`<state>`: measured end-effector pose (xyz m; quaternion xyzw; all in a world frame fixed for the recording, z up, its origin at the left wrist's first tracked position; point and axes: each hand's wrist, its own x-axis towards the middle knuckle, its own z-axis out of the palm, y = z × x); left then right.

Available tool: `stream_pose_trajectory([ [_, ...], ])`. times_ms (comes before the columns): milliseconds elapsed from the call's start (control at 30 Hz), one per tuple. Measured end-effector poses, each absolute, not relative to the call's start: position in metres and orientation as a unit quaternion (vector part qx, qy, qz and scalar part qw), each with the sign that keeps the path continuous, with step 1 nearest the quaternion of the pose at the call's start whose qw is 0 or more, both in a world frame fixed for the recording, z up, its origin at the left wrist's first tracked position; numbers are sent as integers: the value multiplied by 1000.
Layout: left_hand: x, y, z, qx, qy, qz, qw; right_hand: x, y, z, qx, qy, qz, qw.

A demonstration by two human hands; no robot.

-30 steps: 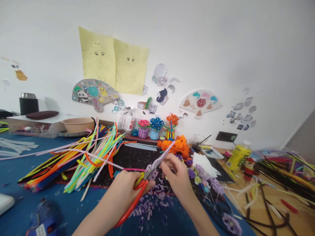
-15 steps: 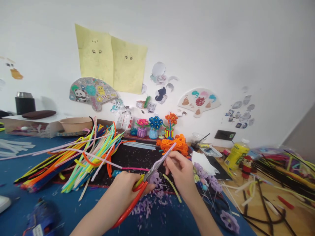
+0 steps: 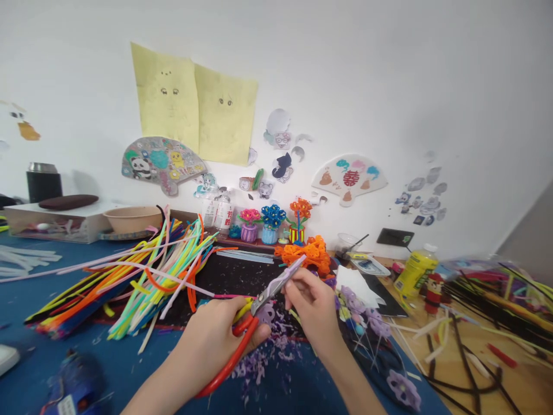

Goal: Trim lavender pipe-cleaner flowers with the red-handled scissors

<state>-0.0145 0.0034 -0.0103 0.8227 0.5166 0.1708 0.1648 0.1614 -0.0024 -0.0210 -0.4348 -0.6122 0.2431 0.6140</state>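
My left hand (image 3: 211,334) is closed around the handles of a pair of scissors (image 3: 234,360) with red-orange grips, its blades pointing up and to the right. A pale purple pipe cleaner (image 3: 296,265) lies along the blades, pinched in the fingertips of my right hand (image 3: 313,302). Exactly where blade and fuzz meet is too small to tell. Below the blades, purple fuzz clippings (image 3: 276,349) are scattered over the blue tabletop. A curled purple piece (image 3: 266,313) shows just behind the scissors. Under my right wrist, a yellow-green strip is mostly hidden.
Bundles of coloured pipe cleaners (image 3: 162,282) lie to the left. Small potted fuzzy flowers (image 3: 273,222) and an orange heap (image 3: 309,252) stand at the back. On the right are purple flowers (image 3: 404,389), a yellow bottle (image 3: 417,271) and loose strips. A blue glue gun (image 3: 75,383) sits front left.
My right hand and the pipe cleaner have shifted slightly left and down. The scissor blades have tilted a little further to the right, and my left thumb shows more on the handle.
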Motion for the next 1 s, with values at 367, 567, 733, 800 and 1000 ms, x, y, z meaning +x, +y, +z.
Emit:
stream_pose_trajectory([
  [367,-15,11,-18,826,510,169,171,163,-2,-22,-434,-628,243,599],
  [567,-12,10,-20,828,500,178,178,162,-1,-23,-433,-623,248,602],
  [733,-11,8,-27,835,472,195,206,161,-1,-25,-457,-609,215,612],
  [800,-11,6,-27,837,471,195,200,160,-2,-26,-466,-606,197,614],
  [1000,-9,3,-25,838,485,173,182,160,-1,-27,-472,-610,176,612],
])
